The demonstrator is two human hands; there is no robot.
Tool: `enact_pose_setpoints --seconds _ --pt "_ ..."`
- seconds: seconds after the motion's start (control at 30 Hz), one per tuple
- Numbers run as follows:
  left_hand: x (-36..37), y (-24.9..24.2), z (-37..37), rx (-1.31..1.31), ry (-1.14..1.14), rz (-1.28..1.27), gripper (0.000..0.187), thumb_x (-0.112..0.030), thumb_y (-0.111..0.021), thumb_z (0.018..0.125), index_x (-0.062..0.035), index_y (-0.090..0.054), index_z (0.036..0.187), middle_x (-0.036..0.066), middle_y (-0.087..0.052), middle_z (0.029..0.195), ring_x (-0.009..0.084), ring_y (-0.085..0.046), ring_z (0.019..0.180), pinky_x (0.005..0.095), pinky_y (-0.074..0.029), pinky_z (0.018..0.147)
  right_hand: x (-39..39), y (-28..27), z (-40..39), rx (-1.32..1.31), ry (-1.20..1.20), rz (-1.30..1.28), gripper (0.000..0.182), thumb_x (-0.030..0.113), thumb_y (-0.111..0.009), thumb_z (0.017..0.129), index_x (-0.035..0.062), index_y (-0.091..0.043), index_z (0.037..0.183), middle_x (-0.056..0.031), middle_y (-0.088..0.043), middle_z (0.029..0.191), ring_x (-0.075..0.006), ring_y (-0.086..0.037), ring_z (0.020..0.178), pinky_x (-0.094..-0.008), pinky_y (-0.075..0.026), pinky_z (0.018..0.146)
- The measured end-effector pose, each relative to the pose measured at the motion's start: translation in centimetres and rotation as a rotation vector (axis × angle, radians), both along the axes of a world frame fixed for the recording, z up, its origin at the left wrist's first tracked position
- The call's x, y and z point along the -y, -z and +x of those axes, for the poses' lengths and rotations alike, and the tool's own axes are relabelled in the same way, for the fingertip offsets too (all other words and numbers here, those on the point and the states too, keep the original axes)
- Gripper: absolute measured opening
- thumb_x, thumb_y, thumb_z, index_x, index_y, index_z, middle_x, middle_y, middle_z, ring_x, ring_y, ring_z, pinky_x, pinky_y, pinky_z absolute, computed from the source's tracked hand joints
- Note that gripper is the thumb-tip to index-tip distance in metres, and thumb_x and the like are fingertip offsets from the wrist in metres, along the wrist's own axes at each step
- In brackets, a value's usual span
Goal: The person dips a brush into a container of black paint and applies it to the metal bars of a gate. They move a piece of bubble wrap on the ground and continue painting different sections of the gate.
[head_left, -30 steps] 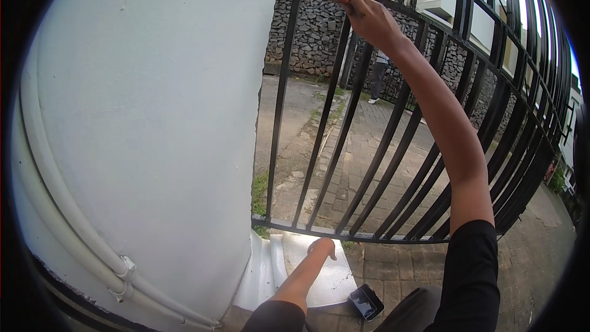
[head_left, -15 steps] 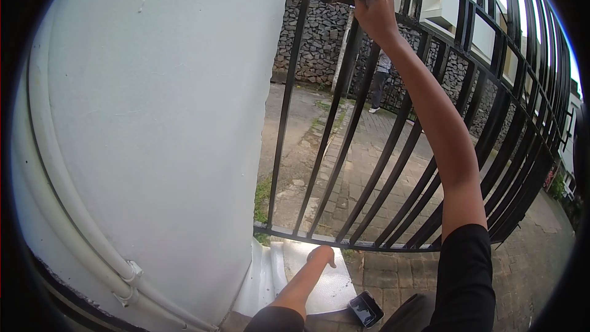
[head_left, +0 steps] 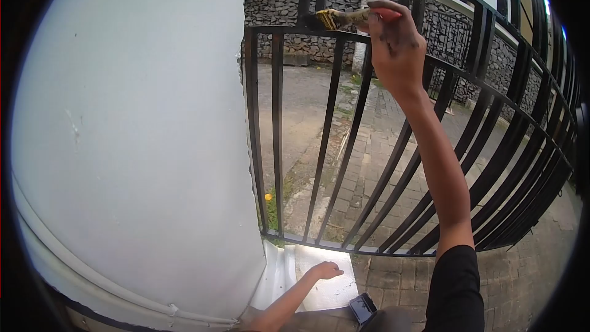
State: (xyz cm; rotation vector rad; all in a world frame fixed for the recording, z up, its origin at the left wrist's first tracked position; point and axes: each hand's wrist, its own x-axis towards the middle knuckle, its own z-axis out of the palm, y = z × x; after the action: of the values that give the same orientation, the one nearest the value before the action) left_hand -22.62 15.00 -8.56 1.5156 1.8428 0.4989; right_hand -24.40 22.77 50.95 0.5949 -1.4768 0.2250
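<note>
Soft, even daylight fills the scene, brightest toward one and two o'clock, where the sky burns out to white behind the black gate (head_left: 344,141). The white wall (head_left: 135,147) from eight to eleven o'clock is smoothly lit, with a faint bluish cast and no hard shadow. The gate bars read as near silhouettes with little surface detail. Strong fisheye distortion bows the bars and wall outward, and a black vignette rings the whole frame. The raised right hand (head_left: 396,46) and paintbrush (head_left: 344,18) look slightly soft

Glossy black metal gate (head_left: 326,110), matt smooth white wall (head_left: 135,147)
</note>
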Motion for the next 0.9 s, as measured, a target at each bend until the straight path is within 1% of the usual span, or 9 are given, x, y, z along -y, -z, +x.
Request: enact_pose_setpoints --seconds 0.07,0.13,0.2,0.27,0.37,0.5,0.63,0.8,0.9 --pt "6.9 -7.8 3.1 0.325 -0.531 0.186 0.043 -0.038 -0.057 0.089 -0.0003 -0.063 0.11 0.018 -0.066 0.104 0.0275 -0.064 0.096 0.0363 -0.05 0.08 0.2 0.7 1.5 0.107 0.083 -0.086 0.021 0.001 -0.061 0.085 0.0023 -0.056 0.105 -0.012 -0.069 0.09 -0.0211 -0.071 0.08 -0.0266 -0.055 0.066" --pt "12.7 -10.9 7.0 0.272 -1.008 0.436 0.036 -0.033 -0.06 0.087 -0.003 -0.064 0.107 0.016 -0.067 0.095 0.0317 -0.062 0.094 0.0397 -0.047 0.084 -0.4 0.6 1.3 0.151 0.075 -0.071 0.028 -0.004 -0.063 0.082 0.0024 -0.056 0.108 -0.0121 -0.068 0.098 -0.0205 -0.07 0.081 -0.0258 -0.053 0.064" --pt "18.3 -15.0 10.5 0.101 -1.233 0.52 0.026 -0.023 -0.063 0.084 -0.0036 -0.066 0.102 0.014 -0.067 0.094 0.0323 -0.062 0.091 0.0402 -0.046 0.085 -0.9 0.0 1.0 0.241 0.091 -0.054 0.032 -0.006 -0.064 0.079 0.0027 -0.055 0.109 -0.0117 -0.068 0.101 -0.0215 -0.069 0.083 -0.0265 -0.053 0.065" --pt "23.4 -16.1 13.7 0.23 -1.429 0.503 0.022 -0.018 -0.061 0.086 -0.0026 -0.066 0.101 0.012 -0.067 0.094 0.0257 -0.063 0.085 0.035 -0.049 0.078 -1.2 -1.1 0.8 0.309 0.132 -0.034 0.038 -0.008 -0.066 0.075 0.0025 -0.055 0.109 -0.0133 -0.068 0.103 -0.0248 -0.069 0.083 -0.0281 -0.054 0.066" --pt "28.3 -27.2 15.8 0.612 -1.604 0.403 0.02 -0.015 -0.058 0.088 -0.0006 -0.065 0.1 0.008 -0.066 0.091 0.0174 -0.062 0.081 0.0291 -0.048 0.073 -1.2 -3.7 0.9 0.367 0.091 -0.048 0.041 -0.01 -0.066 0.072 0.0017 -0.055 0.11 -0.0154 -0.067 0.103 -0.0257 -0.069 0.085 -0.0286 -0.054 0.069" --pt "33.8 -34.0 17.0 0.607 -1.59 0.3 0.03 -0.027 -0.053 0.094 0.0001 -0.063 0.103 0.009 -0.065 0.089 0.0164 -0.062 0.078 0.0287 -0.049 0.066 -0.9 -5.8 0.5 0.481 0.031 -0.057 0.045 -0.01 -0.069 0.069 0.0012 -0.056 0.11 -0.0159 -0.067 0.103 -0.0275 -0.068 0.088 -0.0314 -0.055 0.071" --pt "39.2 -30.2 21.3 0.695 -1.729 0.058 0.036 -0.03 -0.046 0.095 0.001 -0.064 0.097 0.007 -0.064 0.082 0.0134 -0.059 0.071 0.0274 -0.046 0.064 -1.5 -8.0 -0.5 0.531 0.157 -0.062 0.047 -0.009 -0.069 0.068 0.0011 -0.055 0.112 -0.0161 -0.066 0.103 -0.0283 -0.068 0.089 -0.0318 -0.054 0.07" --pt "45.2 -26.7 27.1 0.642 -1.703 -0.272 0.044 -0.036 -0.04 0.097 0.0003 -0.065 0.095 0.009 -0.063 0.078 0.0178 -0.058 0.066 0.0318 -0.047 0.061 -1.4 -12.3 -0.6 0.238 0.121 0.158 0.042 -0.008 -0.068 0.068 -0.0027 -0.054 0.108 -0.0239 -0.063 0.106 -0.0328 -0.067 0.089 -0.0344 -0.057 0.067" --pt "46.2 -26.9 29.0 0.78 -1.753 -0.516 0.052 -0.047 -0.04 0.096 -0.0014 -0.062 0.108 0.013 -0.063 0.093 0.0231 -0.062 0.079 0.0356 -0.048 0.067 -0.8 -12.8 -0.8 0.127 0.135 0.217 0.028 -0.004 -0.068 0.071 -0.0009 -0.057 0.097 -0.0264 -0.061 0.108 -0.0363 -0.067 0.089 -0.0372 -0.061 0.071"
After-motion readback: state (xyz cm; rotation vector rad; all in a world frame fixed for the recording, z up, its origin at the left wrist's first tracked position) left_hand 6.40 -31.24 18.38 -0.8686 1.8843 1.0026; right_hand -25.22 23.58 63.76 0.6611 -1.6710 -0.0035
